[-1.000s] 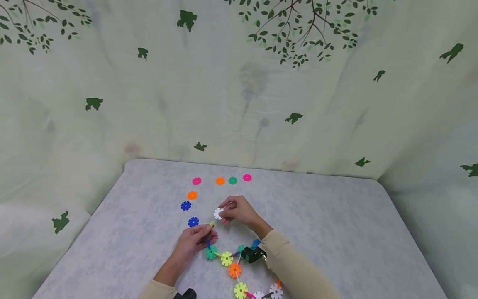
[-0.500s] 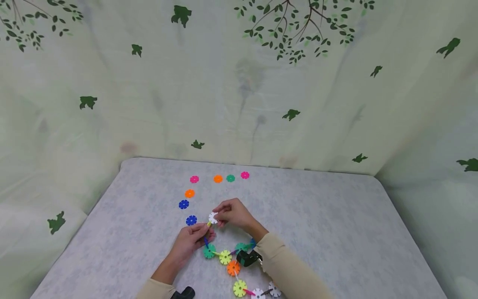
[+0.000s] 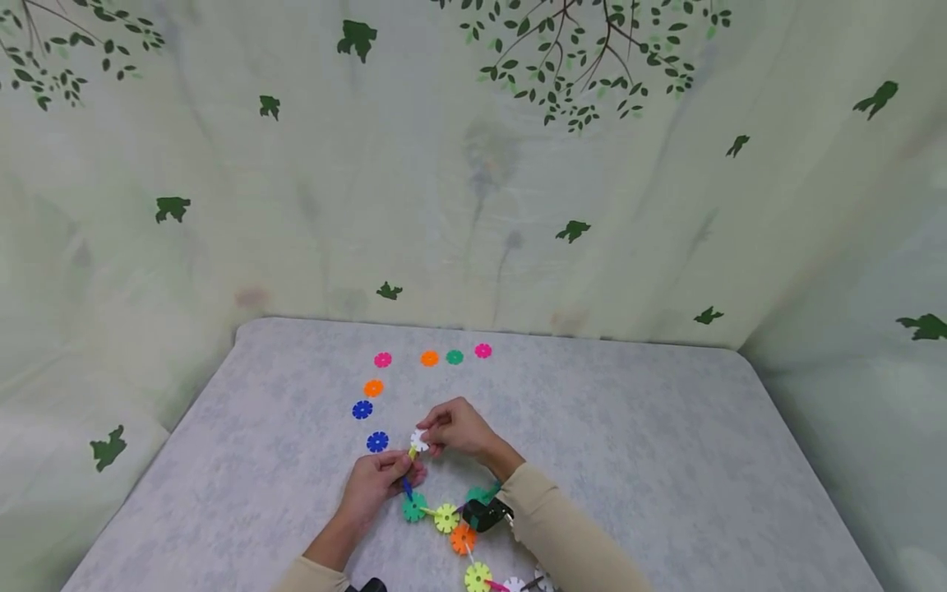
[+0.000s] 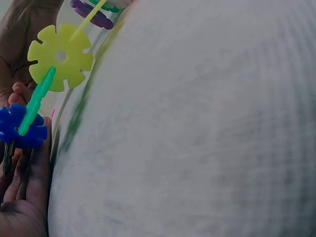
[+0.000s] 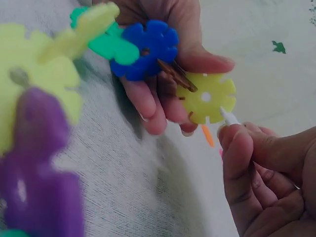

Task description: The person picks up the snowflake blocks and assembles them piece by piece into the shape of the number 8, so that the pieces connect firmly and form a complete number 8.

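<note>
White notched disc (image 3: 418, 441) sits between the hands as I watch, pinched in the right hand (image 3: 460, 426), its edge meeting the yellow notched disc (image 5: 217, 91) that the left hand (image 3: 373, 483) grips.

Seven discs (image 3: 377, 441) lie loose on one table (image 3: 629, 436).

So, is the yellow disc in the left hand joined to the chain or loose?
Joined: in the right wrist view, a brown disc bridges the yellow disc and the blue disc.
</note>
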The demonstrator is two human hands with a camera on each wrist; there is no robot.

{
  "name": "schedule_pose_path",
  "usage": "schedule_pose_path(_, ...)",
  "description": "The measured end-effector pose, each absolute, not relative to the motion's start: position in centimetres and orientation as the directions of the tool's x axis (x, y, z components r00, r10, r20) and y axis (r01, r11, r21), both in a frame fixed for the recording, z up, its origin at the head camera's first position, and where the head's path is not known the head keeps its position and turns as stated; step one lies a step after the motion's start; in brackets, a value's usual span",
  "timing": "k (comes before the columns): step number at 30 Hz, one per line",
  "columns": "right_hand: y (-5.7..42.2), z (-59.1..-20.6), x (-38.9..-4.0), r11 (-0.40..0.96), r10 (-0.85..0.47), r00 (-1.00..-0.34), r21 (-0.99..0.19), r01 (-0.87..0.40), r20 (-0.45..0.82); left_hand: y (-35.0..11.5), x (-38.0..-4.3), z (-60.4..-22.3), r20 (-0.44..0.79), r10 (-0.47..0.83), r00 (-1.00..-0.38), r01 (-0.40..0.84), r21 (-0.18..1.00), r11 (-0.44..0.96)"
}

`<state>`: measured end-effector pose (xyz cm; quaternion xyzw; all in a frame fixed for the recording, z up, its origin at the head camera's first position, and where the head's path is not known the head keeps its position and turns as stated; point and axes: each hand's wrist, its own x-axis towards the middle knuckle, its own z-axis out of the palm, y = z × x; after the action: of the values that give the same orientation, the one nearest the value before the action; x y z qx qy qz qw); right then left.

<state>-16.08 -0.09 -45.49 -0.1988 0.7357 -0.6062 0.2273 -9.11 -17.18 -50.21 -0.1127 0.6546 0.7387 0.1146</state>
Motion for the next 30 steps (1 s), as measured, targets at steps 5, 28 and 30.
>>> schedule_pose_path(5, 0.1, -45.2, -16.0, 0.230, -0.578, -0.805, -0.973, -0.005, -0.132, -17.2, -9.0, -50.1, -0.318, 0.037, -0.947, -0.320, 0.942, -0.098)
schedule_pose_path(28, 2.7, -46.9, -22.0, 0.365, -0.575, -0.805, -0.926, -0.095, -0.143, -17.6, -9.8, -49.6, -0.391, 0.098, -0.915, -0.402, 0.901, -0.164)
schedule_pose_path(30, 3.6, -47.2, -23.8, 0.414, -0.430, -0.892, -0.909, -0.055, -0.142, -17.6, -9.7, -49.7, -0.402, 0.099, -0.910, -0.414, 0.895, -0.167)
